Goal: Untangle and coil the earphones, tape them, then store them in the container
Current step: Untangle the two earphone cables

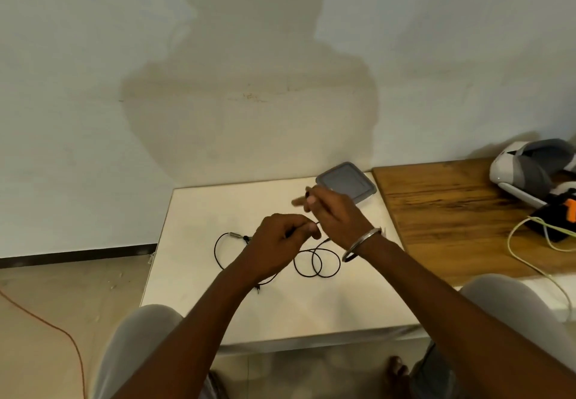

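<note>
One set of black wired earphones (pixel 314 261), one square clear plastic container with a grey lid (pixel 346 181), two hands. Landmark = the container, lid on, at the far right corner of the white desk (pixel 218 205).

Your left hand (pixel 280 242) is nearer you than the container and left of it. Its grip is closed, with the fingers curled and pinching the earphone cable. Your right hand (pixel 336 214) is lifted just in front of the container and partly overlaps its near edge. Its grip pinches a black end of the same cable at the fingertips; one finger is blurred. One silver metal bangle (pixel 361 244) is on that wrist.

The rest of the cable lies on the desk on your side of the container. There are two overlapping loops below your right wrist and one wider loop out left of your left hand.

Right of the container is one brown wooden desk (pixel 452 211). It holds one white and grey headset (pixel 526 171), one black and orange device (pixel 558 214) and one pale green cable (pixel 530 242). Far left of the container, one orange cable (pixel 46 320) lies on the floor.
</note>
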